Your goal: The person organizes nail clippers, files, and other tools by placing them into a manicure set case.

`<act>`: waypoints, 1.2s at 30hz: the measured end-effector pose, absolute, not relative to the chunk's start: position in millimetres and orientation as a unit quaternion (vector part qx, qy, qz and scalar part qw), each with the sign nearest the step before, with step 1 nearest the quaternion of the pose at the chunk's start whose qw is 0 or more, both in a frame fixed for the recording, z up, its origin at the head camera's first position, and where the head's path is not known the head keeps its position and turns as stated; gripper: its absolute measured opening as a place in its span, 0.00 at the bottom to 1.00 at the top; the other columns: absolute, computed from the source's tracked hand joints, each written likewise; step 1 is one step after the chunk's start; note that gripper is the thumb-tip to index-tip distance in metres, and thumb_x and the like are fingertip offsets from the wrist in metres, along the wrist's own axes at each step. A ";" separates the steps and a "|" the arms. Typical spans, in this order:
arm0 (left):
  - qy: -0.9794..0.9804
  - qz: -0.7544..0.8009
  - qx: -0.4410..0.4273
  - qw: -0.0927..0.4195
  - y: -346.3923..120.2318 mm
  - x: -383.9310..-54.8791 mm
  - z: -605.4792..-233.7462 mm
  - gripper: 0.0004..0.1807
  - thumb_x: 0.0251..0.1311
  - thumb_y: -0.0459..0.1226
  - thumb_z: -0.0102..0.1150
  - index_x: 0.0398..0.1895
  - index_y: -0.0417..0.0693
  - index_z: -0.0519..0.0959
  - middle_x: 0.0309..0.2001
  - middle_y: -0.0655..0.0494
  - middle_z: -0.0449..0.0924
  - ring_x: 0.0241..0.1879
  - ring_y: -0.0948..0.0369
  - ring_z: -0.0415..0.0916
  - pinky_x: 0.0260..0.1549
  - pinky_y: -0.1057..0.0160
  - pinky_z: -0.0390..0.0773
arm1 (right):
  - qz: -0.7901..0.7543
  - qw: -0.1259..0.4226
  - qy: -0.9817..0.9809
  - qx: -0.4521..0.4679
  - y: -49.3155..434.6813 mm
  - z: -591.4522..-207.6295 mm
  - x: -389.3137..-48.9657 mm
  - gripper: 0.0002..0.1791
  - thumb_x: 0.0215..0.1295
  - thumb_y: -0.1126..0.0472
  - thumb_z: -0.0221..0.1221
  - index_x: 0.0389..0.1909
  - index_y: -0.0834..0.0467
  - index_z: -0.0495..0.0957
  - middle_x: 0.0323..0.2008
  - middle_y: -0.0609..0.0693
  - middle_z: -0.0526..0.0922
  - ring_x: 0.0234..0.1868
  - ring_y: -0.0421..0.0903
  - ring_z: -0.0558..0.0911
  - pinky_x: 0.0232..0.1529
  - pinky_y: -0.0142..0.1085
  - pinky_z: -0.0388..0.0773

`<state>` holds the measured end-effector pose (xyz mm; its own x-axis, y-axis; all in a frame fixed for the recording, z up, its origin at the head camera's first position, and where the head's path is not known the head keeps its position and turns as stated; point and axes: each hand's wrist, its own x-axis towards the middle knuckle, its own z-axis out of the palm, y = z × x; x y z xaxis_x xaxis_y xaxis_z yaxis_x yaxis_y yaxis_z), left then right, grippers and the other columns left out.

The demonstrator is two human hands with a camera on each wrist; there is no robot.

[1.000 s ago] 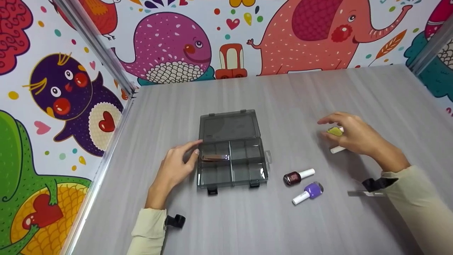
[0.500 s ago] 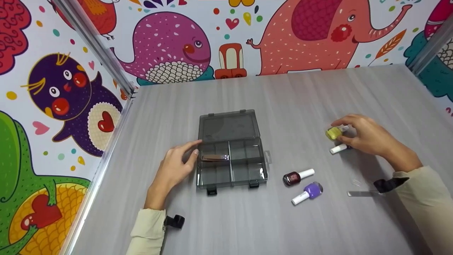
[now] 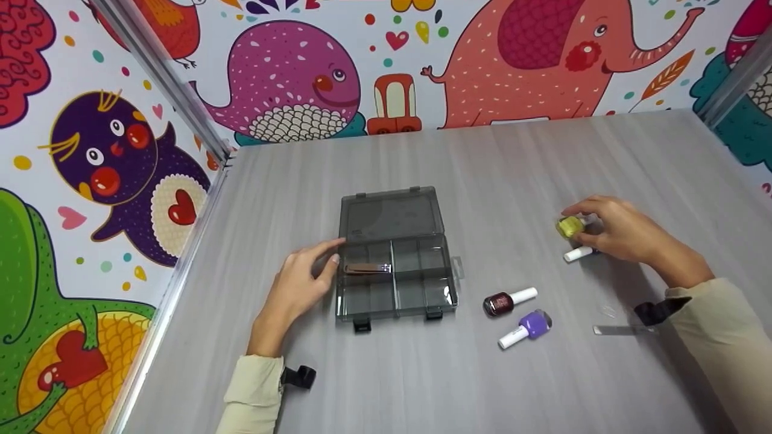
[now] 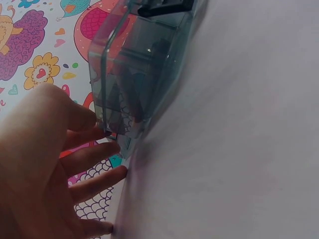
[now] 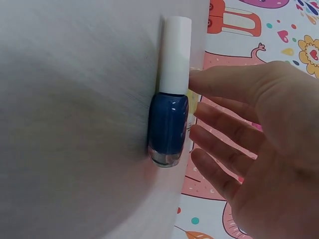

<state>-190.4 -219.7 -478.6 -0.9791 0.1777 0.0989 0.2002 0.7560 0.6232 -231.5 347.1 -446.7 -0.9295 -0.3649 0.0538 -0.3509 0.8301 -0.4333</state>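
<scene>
In the head view my right hand (image 3: 621, 229) holds a bottle of yellow nail polish (image 3: 570, 227) between thumb and fingers, low over the table. A blue nail polish bottle with a white cap (image 5: 169, 119) lies right beside it, filling the middle of the right wrist view and mostly hiding the yellow one. My left hand (image 3: 300, 280) touches the left side of a grey see-through compartment box (image 3: 395, 295), its fingers spread along the edge. The box lid is raised at the back. A copper-coloured nail clipper (image 3: 367, 269) lies in a left compartment.
Dark red nail polish (image 3: 499, 304) and purple nail polish (image 3: 534, 324) lie right of the box. Nearer the right sleeve are a flat grey strip (image 3: 621, 330) and a small clear piece (image 3: 608, 311). Cartoon-printed walls (image 3: 398, 60) border the table behind and at the sides.
My right hand has drawn back slightly to the right, and its thumb and fingers have come together on the yellow nail polish. The left hand and the box have stayed put.
</scene>
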 end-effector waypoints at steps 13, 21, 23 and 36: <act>-0.935 -0.338 -0.102 0.014 -219.8 -189.3 -478.1 0.22 0.82 0.50 0.54 0.74 0.70 0.79 0.74 0.57 0.79 0.76 0.46 0.74 0.75 0.34 0.72 | -0.235 -0.001 0.952 -0.198 346.3 -453.4 -233.7 0.24 0.62 0.68 0.76 0.60 0.61 0.86 0.55 0.60 0.88 0.55 0.61 0.86 0.55 0.62 0.83; -0.935 -0.339 -0.106 0.015 -219.7 -189.8 -478.9 0.22 0.82 0.49 0.55 0.74 0.68 0.79 0.75 0.56 0.79 0.76 0.47 0.74 0.76 0.35 0.72 | -0.234 -0.009 0.952 -0.197 345.8 -455.4 -234.3 0.23 0.62 0.68 0.76 0.59 0.61 0.87 0.54 0.59 0.88 0.54 0.58 0.86 0.54 0.50 0.85; -0.935 -0.339 -0.106 0.016 -219.6 -189.7 -479.1 0.22 0.82 0.49 0.55 0.74 0.68 0.79 0.75 0.56 0.79 0.76 0.47 0.74 0.75 0.35 0.72 | -0.231 -0.009 0.954 -0.192 345.6 -455.6 -234.6 0.22 0.63 0.66 0.77 0.58 0.60 0.87 0.52 0.57 0.88 0.52 0.56 0.86 0.52 0.44 0.83; -0.936 -0.335 -0.102 0.013 -218.2 -189.5 -479.2 0.23 0.82 0.51 0.54 0.75 0.67 0.78 0.73 0.58 0.80 0.76 0.46 0.74 0.75 0.34 0.73 | -0.228 -0.034 0.953 -0.195 342.8 -459.4 -234.2 0.22 0.61 0.66 0.78 0.56 0.62 0.87 0.48 0.55 0.88 0.51 0.54 0.85 0.50 0.44 0.82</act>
<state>-189.5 -218.2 -479.2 -0.9787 0.1826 0.0934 0.2004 0.7542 0.6253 -234.2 342.8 -459.4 -0.9217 -0.3565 0.1529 -0.3871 0.8200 -0.4215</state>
